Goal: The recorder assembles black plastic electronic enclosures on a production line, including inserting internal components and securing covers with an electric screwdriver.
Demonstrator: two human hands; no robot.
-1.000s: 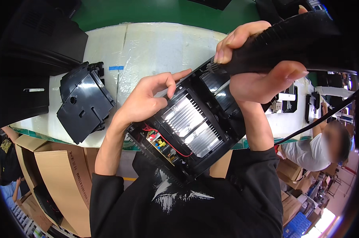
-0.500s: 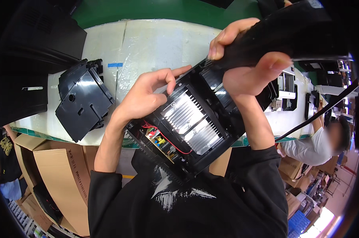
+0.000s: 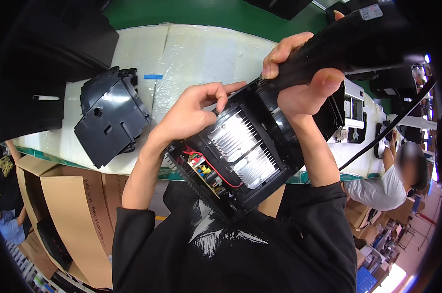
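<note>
Holding a black case [image 3: 243, 151] and a big black thing [image 3: 348, 41].
Gripping the case with half-curled left hand [image 3: 191, 112] — keeping it just right of that hand — and wrapping right hand [image 3: 299, 100] around the big black thing, with thumb out.

one left hand [image 3: 189, 115], one right hand [image 3: 301, 97], one open black housing [image 3: 265, 139], one finned silver heat sink [image 3: 244, 154], one circuit board [image 3: 208, 172], at least one red wire [image 3: 226, 181], at least two black plastic panels [image 3: 114, 119], one blue tape strip [image 3: 153, 76], one white table [image 3: 211, 58], at least two other people [image 3: 377, 190]
</note>
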